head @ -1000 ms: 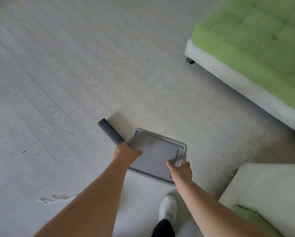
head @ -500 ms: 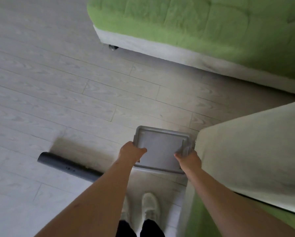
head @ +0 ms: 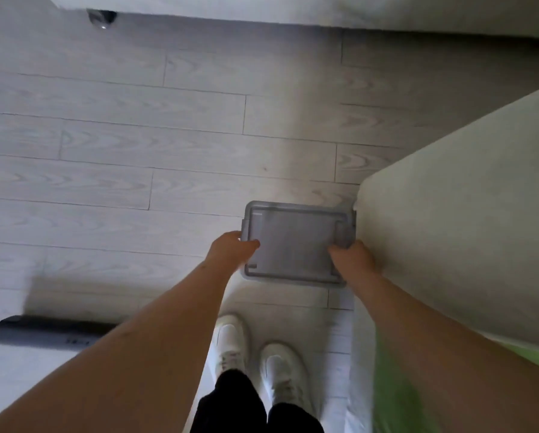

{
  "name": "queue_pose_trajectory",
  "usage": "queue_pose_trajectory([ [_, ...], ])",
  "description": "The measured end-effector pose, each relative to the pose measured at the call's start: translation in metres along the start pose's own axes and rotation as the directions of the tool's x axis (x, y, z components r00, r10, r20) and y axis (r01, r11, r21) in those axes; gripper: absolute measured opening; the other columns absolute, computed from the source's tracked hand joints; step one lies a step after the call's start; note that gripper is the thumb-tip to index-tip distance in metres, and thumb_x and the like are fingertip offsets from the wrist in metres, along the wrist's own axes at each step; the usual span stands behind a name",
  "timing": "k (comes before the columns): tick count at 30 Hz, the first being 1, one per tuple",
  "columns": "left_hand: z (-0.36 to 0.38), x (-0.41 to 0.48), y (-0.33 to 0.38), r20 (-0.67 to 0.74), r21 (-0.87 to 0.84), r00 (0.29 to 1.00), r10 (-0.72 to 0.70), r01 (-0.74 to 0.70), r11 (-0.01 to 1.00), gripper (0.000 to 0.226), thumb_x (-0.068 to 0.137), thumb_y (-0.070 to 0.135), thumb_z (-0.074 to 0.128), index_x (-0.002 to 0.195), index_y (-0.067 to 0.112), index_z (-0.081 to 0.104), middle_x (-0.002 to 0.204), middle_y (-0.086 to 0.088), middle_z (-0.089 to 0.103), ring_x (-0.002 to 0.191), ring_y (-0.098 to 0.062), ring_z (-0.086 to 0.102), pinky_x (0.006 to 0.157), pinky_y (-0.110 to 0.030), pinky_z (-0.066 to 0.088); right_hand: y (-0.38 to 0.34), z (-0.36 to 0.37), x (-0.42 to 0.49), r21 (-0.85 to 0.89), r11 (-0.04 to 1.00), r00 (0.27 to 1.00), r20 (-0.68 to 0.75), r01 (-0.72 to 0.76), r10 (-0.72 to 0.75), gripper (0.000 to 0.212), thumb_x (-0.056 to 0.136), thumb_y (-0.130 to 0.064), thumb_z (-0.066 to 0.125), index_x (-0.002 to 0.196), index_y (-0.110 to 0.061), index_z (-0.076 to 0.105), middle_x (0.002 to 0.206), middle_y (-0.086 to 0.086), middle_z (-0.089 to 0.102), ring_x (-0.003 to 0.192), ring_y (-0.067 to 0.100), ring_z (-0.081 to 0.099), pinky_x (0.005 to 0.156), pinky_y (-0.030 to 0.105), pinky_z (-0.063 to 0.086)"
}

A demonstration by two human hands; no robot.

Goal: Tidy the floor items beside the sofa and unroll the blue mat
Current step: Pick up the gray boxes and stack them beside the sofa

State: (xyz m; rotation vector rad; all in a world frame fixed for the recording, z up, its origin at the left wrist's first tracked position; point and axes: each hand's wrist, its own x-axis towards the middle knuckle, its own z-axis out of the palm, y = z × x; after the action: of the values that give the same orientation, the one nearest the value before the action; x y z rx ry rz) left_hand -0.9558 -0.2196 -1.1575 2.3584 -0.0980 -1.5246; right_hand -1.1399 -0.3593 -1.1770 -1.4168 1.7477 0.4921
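Both hands clasp a flat grey rectangular plastic lid above the pale wood-plank floor: left hand on its left edge, right hand beside the cream sofa arm; a dark rolled mat lies left

The fingers of the left hand and the right hand curl under the rim of the grey lid, out of sight. Left of the left hand, the dark rolled mat runs behind the forearm, its near end hidden. Beside the right hand the sofa is smeared by blur and cut off at the frame's edge.
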Motion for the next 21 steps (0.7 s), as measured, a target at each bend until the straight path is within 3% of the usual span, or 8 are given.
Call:
queue_pose_trajectory([
  [2, 0.012, 0.022, -0.009, -0.011, -0.013, 1.000, -0.017, 0.017, 1.000, 0.039, 0.084, 0.033, 0.064, 0.119, 0.016, 0.065, 0.110, -0.013, 0.069, 0.106, -0.030, 0.064, 0.097, -0.041, 0.053, 0.011, 0.016, 0.021, 0.031, 0.999, 1.000, 0.009, -0.009, 0.008, 0.053, 0.087, -0.035, 0.061, 0.128, -0.002, 0.053, 0.123, 0.017, 0.062, 0.091, 0.026, 0.061, 0.059, 0.021, 0.045],
  [3, 0.017, 0.030, -0.012, -0.018, -0.017, 1.000, -0.022, 0.022, 1.000, 0.038, 0.083, 0.033, 0.063, 0.117, 0.017, 0.066, 0.105, -0.011, 0.068, 0.105, -0.030, 0.064, 0.097, -0.041, 0.053, 0.015, 0.022, 0.029, 0.043, 0.999, 1.000, 0.008, -0.007, 0.007, 0.050, 0.087, -0.033, 0.061, 0.127, -0.004, 0.054, 0.122, 0.016, 0.063, 0.089, 0.026, 0.060, 0.056, 0.020, 0.041],
  [6, 0.032, 0.045, -0.022, 0.000, -0.043, 1.000, -0.019, 0.019, 0.999, 0.041, 0.083, 0.032, 0.063, 0.121, 0.018, 0.064, 0.100, -0.008, 0.064, 0.105, -0.029, 0.063, 0.098, -0.042, 0.053, 0.025, 0.036, 0.049, 0.077, 0.997, 1.000, 0.011, -0.001, 0.000, 0.053, 0.085, -0.028, 0.062, 0.130, -0.003, 0.053, 0.127, 0.016, 0.061, 0.111, 0.030, 0.061, 0.078, 0.028, 0.048],
  [9, 0.045, 0.053, -0.032, 0.025, -0.073, 1.000, -0.016, 0.018, 0.997, 0.047, 0.083, 0.031, 0.063, 0.128, 0.019, 0.060, 0.111, -0.011, 0.066, 0.108, -0.030, 0.062, 0.100, -0.044, 0.051, 0.030, 0.044, 0.057, 0.051, 0.999, 1.000, -0.006, 0.006, -0.005, 0.058, 0.084, -0.030, 0.064, 0.132, -0.002, 0.051, 0.131, 0.019, 0.059, 0.120, 0.033, 0.057, 0.100, 0.040, 0.048],
  [12, 0.052, 0.057, -0.036, 0.027, -0.093, 1.000, -0.009, 0.011, 0.996, 0.047, 0.083, 0.030, 0.062, 0.129, 0.021, 0.058, 0.111, -0.011, 0.065, 0.104, -0.028, 0.063, 0.097, -0.041, 0.053, 0.034, 0.048, 0.059, 0.081, 0.996, 0.998, -0.051, 0.035, -0.031, 0.055, 0.084, -0.028, 0.066, 0.129, -0.001, 0.051, 0.130, 0.020, 0.060, 0.120, 0.033, 0.057, 0.102, 0.040, 0.046],
  [16, 0.055, 0.062, -0.026, 0.002, -0.082, 0.999, 0.053, -0.053, 0.995, 0.045, 0.084, 0.027, 0.060, 0.129, 0.022, 0.055, 0.101, -0.003, 0.063, 0.073, -0.011, 0.062, 0.067, -0.027, 0.052, 0.043, 0.055, 0.061, 0.214, 0.977, 0.999, -0.023, -0.018, 0.023, 0.055, 0.082, -0.022, 0.065, 0.130, 0.001, 0.050, 0.129, 0.019, 0.060, 0.116, 0.033, 0.059, 0.099, 0.041, 0.049],
  [19, 0.059, 0.065, -0.008, -0.016, -0.019, 0.996, 0.091, -0.092, 0.996, 0.055, 0.082, 0.029, 0.059, 0.135, 0.023, 0.045, 0.119, -0.013, 0.056, 0.098, -0.033, 0.062, 0.089, -0.044, 0.054, 0.054, 0.064, 0.061, 0.290, 0.948, 0.992, 0.031, -0.127, 0.123, 0.042, 0.085, -0.020, 0.059, 0.121, 0.000, 0.057, 0.124, 0.018, 0.062, 0.113, 0.035, 0.060, 0.095, 0.040, 0.050],
  [21, 0.064, 0.068, 0.006, -0.023, 0.044, 0.997, 0.072, -0.071, 0.996, 0.063, 0.082, 0.033, 0.057, 0.141, 0.030, 0.035, 0.129, -0.016, 0.040, 0.112, -0.043, 0.051, 0.097, -0.051, 0.049, 0.059, 0.071, 0.060, 0.362, 0.903, 0.973, 0.093, -0.231, 0.212, 0.051, 0.085, -0.026, 0.059, 0.128, 0.001, 0.051, 0.128, 0.018, 0.058, 0.116, 0.037, 0.057, 0.098, 0.048, 0.049],
])
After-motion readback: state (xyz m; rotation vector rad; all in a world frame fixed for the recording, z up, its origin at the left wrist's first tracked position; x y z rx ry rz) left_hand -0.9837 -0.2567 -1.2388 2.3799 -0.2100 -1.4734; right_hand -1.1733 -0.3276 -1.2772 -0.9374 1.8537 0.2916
